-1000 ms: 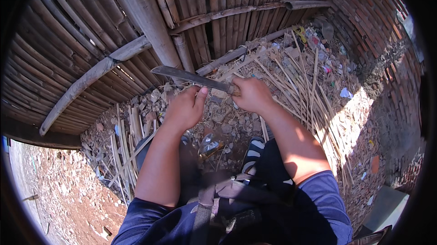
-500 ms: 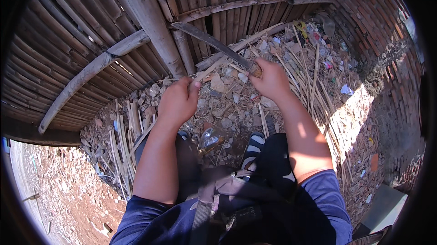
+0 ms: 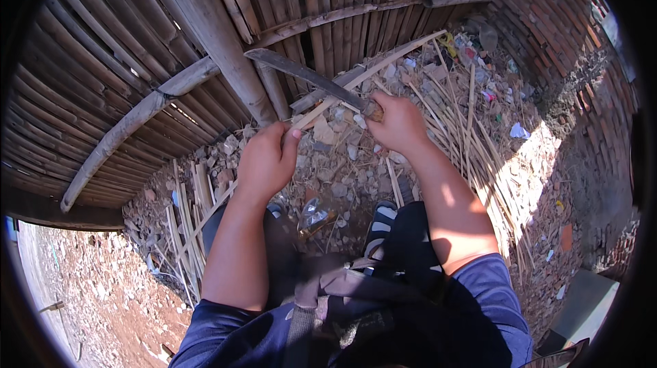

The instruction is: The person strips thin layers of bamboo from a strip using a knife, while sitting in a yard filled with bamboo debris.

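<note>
My right hand (image 3: 398, 122) is closed round the wooden handle of a machete (image 3: 301, 74). Its long dark blade points to the upper left, the tip in front of the thick bamboo post. A pale bamboo strip (image 3: 390, 60) is pinched in my left hand (image 3: 269, 163), thumb on top. From there the strip slants up to the far right, and its other end comes out behind my left wrist. Blade and strip cross close to my right hand; whether they touch I cannot tell.
Split bamboo strips (image 3: 472, 135) lie in a heap on the right, and more strips (image 3: 181, 224) on the left. A slatted bamboo wall (image 3: 164, 26) rises ahead, a brick wall (image 3: 547, 33) at right. Rubble and a clear plastic bag (image 3: 316, 216) lie between my feet.
The machete and my right hand have shifted slightly left and down, the blade tip lower. More of the bamboo strip now shows beyond the blade, reaching up to the far right.
</note>
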### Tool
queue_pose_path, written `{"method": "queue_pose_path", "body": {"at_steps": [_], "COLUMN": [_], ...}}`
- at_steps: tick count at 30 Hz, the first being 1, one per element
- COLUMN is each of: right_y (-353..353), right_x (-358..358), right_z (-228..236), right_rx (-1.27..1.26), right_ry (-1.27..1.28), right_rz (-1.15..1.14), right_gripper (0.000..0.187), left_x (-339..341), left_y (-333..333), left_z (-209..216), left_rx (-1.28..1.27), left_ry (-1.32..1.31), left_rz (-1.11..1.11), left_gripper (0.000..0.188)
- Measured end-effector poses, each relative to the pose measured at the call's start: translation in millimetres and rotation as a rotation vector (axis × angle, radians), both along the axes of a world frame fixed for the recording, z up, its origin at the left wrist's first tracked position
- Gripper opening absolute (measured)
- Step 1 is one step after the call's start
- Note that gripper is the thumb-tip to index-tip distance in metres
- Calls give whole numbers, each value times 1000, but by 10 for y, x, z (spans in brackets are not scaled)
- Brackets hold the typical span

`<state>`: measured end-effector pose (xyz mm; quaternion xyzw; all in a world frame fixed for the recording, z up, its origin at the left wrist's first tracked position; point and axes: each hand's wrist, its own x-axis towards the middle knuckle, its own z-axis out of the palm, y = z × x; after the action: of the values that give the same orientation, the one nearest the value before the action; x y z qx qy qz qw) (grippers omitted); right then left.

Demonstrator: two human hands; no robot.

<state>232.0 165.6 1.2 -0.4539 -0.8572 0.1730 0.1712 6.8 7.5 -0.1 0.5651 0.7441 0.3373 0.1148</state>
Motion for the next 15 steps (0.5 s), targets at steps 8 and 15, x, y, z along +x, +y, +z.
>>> {"method": "queue_pose_path", "body": {"at_steps": [8,15], "right_y": [-73,78], "right_x": [-69,17], "right_z": [-83,-101], "right_rx": [137,12], "right_ry": [-22,-76], "right_rz": [115,-13], "right_gripper": [30,36], "left_x": [15,-13], "left_y": [-10,-3], "left_z": [-16,-59], "left_rx": [-36,11], "left_ry": [-22,-4], "left_rz": [-3,-11], "left_gripper": [31,32]}}
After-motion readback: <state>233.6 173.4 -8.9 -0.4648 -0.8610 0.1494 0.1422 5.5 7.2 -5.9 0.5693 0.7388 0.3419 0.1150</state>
